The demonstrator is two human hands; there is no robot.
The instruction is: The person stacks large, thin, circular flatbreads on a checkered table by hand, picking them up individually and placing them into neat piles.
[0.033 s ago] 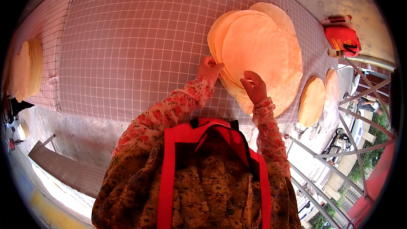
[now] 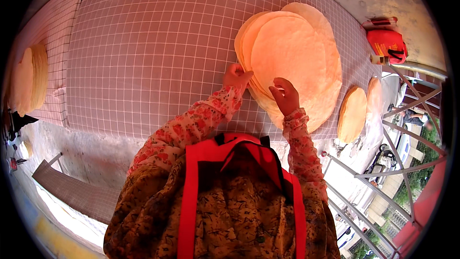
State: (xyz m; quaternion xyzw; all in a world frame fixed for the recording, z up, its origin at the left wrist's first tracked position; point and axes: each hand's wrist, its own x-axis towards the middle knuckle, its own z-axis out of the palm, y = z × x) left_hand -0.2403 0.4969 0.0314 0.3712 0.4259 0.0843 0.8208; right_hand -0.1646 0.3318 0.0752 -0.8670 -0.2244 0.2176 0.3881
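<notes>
A fanned stack of large, round, thin flatbreads point(image 2: 292, 43) lies on the checked cloth, right of centre. My left hand point(image 2: 235, 75) is at the left edge of the stack, thumb and finger pinched on the rim of a flatbread. Over the lower part of the top flatbread is my right hand point(image 2: 286, 97), its fingers bent and the thumb apart from them, with nothing visible between them. Floral sleeves cover both forearms.
Checked cloth point(image 2: 153, 57) covers the big table. Another flatbread pile point(image 2: 38, 76) stands at the far left; a smaller pile point(image 2: 352, 115) lies at the right edge. A red bag point(image 2: 387, 45) sits beyond the right corner, near a metal frame point(image 2: 407, 141). A bench point(image 2: 76, 189) stands lower left.
My right hand has shifted slightly left and away from me over the flatbread. My left hand keeps its place at the stack's edge.
</notes>
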